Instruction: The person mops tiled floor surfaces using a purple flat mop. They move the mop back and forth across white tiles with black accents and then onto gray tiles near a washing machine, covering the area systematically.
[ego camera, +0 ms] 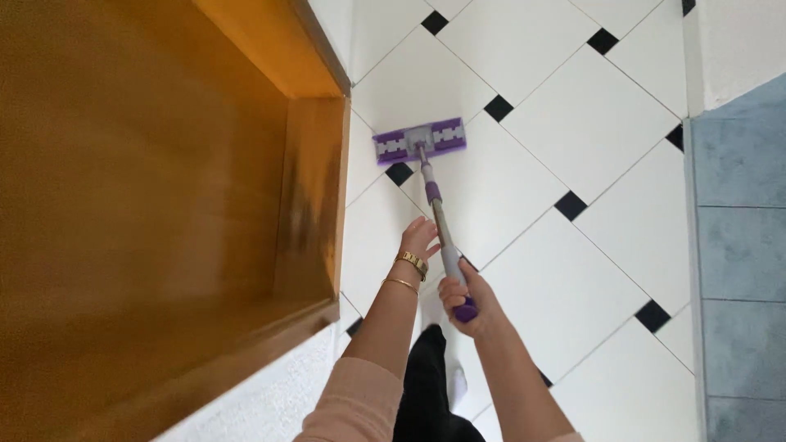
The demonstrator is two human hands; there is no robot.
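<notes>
Two hands work the mop point(420, 141): keep the right hand point(463, 296) clamped on the pole's point(440, 221) purple end, the left hand point(417, 239) open beside the pole, and the head flat on the floor point(573, 131) ahead.

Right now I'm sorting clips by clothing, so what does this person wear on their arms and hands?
Both hands are bare, no gloves. The left arm has a pale pink sleeve pushed up, plus a gold watch and a thin gold bangle. The right arm shows nothing at the wrist.
</notes>
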